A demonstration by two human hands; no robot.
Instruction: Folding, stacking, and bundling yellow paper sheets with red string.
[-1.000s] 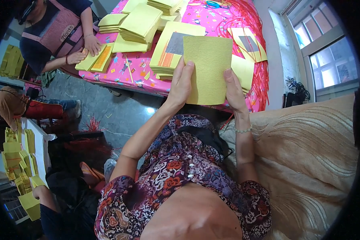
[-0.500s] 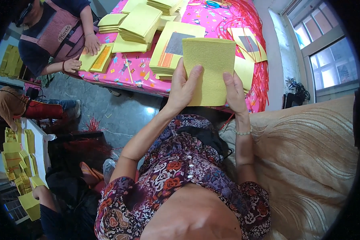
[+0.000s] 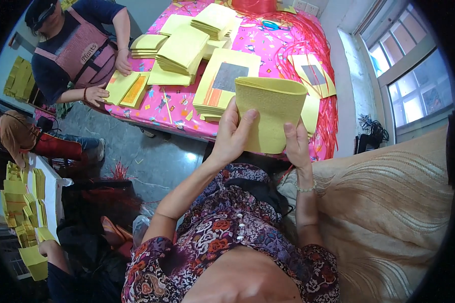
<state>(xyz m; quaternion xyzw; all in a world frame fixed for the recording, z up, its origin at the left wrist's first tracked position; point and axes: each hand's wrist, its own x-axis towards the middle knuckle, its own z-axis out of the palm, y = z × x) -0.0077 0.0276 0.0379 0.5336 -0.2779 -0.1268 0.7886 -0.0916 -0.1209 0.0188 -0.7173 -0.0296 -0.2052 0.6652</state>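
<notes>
Yellow folded piece (image 3: 270, 116) tipped since earlier frame, layered top edge now showing. L hand (image 3: 233, 132) & R hand (image 3: 297, 144): each grip closed on a side; it's held up nr pink bench's (image 3: 253, 40) front edge, twd R corner.

one yellow bundle (image 3: 273, 113), three co-workers (image 3: 81, 53)

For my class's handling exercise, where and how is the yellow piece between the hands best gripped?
Likely the lower side edges, from left and right, where the left hand and right hand hold it. The yellow piece is broad, its layered top edge bowed, so opposed side grips should steady it.
</notes>
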